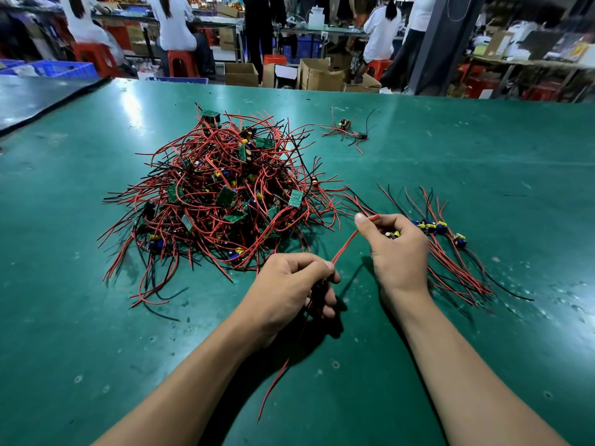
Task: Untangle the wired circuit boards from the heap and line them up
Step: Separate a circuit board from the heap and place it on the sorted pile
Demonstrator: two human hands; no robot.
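Presently, one wired circuit board (393, 235) sits in the right hand (397, 249), whose fingers (391, 224) are curled round it; only its small yellow and dark parts show between them. The thumb of that hand is raised and bears against a red lead (349, 241), which runs taut, down and leftward, to the left hand (289, 284). The left hand pinches this lead between thumb and forefinger, its other fingers closed on dark wiring beneath. A loose red wire end (273, 384) hangs from below that hand toward the near edge of the counter (483, 140).

The heap (222, 201) lies left of centre on the green counter, a dense tangle of red and black wires with green boards showing through it. Its outer wires reach close to both hands; whether any touch the held lead cannot be told.

A row (434, 228) of separated boards lies just right of the right hand, components side by side, wires fanned toward the far edge and the near right. A small cluster (346, 128) of boards and wires lies apart, nearer the far edge.

Beyond the far edge, people in white (174, 24) sit on red stools (180, 62), with cardboard boxes (241, 74) on the floor and blue crates (64, 69) at the far left.
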